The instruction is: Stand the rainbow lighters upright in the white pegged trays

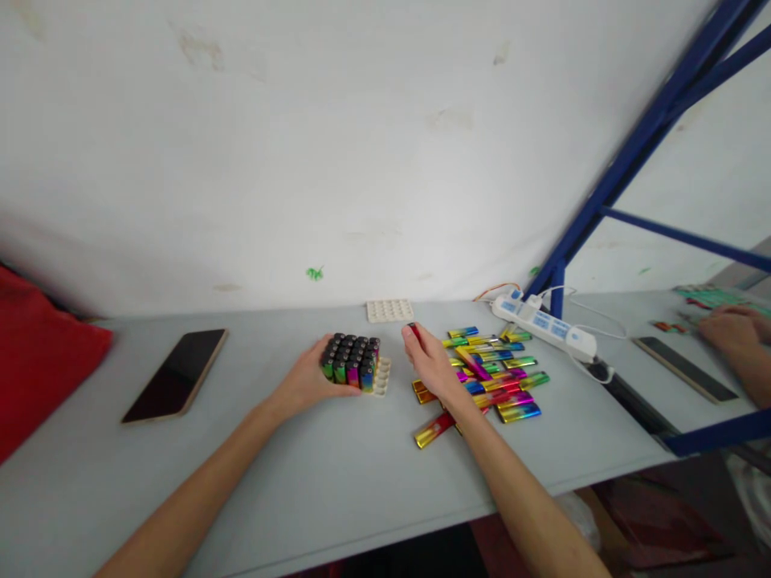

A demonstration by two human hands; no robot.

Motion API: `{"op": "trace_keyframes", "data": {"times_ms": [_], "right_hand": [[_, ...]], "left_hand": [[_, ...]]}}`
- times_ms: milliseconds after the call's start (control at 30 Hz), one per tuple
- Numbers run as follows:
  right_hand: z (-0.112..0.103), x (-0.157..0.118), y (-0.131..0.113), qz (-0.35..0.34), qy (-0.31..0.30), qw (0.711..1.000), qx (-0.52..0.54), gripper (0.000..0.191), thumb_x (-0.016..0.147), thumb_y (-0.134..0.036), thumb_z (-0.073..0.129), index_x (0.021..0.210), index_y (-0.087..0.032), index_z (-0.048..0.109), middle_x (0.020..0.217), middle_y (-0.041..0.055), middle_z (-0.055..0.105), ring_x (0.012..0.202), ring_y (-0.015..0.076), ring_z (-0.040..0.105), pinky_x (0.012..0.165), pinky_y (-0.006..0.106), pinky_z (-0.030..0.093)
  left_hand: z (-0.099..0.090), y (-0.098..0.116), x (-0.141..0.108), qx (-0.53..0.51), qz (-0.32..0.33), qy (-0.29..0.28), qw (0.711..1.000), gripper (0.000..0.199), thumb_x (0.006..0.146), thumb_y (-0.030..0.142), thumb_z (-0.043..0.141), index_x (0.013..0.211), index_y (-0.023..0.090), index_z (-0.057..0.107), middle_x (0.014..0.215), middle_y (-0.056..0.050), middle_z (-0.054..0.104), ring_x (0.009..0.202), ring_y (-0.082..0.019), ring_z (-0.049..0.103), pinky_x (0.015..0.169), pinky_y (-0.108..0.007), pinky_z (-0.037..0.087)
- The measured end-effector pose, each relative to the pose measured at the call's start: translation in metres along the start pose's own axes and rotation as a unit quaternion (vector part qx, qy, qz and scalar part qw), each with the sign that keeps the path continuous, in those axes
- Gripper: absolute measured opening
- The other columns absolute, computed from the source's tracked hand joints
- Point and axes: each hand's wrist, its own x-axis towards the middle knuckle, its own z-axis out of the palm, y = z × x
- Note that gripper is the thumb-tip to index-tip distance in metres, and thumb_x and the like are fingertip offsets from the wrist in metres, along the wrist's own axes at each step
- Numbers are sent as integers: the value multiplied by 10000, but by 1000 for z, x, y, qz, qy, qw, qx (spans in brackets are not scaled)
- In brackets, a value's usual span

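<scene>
My left hand [313, 373] is closed around the left side of a block of upright lighters [352, 361], its thumb along the front. They have black tops and shiny green, pink and blue bodies, and stand packed in rows in a pale tray [381, 377]. Bare round pockets show at the tray's right end. To the right of it, my right hand [429, 361] pinches one red lighter [414, 329] with a dark end, mostly hidden by the fingers. Beside and partly under my right wrist lies a loose pile of shiny multicoloured lighters [521, 397].
A second pale tray [390, 311] lies by the wall. At left are a phone [177, 376] and red cloth [42, 353]. A white power strip [545, 325] with cables and a blue metal frame [614, 177] stand at right. Beyond it are another person's hands [732, 329].
</scene>
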Motion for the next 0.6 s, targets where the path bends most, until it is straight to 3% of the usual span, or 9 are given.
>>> {"op": "trace_keyframes", "data": {"times_ms": [133,333,500,600], "right_hand": [[6,-2,-7,23,41,997,-60,653,1201,-767,609,755,-313,459,679,-34,487,717,207,493,698,335,395],[14,0,-11,58,46,993,-87,462,1142,-468,646,743,-315,471,678,-44,521,702,203,488,699,341,346],[7,-2,-11,27,10,998,-54,415,1228,-581,597,909,-319,559,762,-39,608,757,229,593,742,332,448],[2,-4,-9,-4,-31,999,-21,351,1288,-574,501,1091,-313,629,926,13,722,868,261,703,792,349,554]], "left_hand": [[1,-1,0,4,13,7,1000,863,625,694,1076,1342,327,766,1378,-118,945,1318,-508,895,1190,-624,750],[2,-3,1,-5,14,6,1000,888,632,692,1087,1364,303,768,1412,-123,939,1367,-517,879,1225,-625,734],[2,-2,0,-12,10,8,1000,892,637,697,1089,1374,306,774,1422,-128,931,1379,-516,871,1265,-651,716],[2,0,0,-17,12,10,1000,860,656,701,1090,1358,313,781,1429,-121,925,1361,-512,868,1281,-697,697]]}}
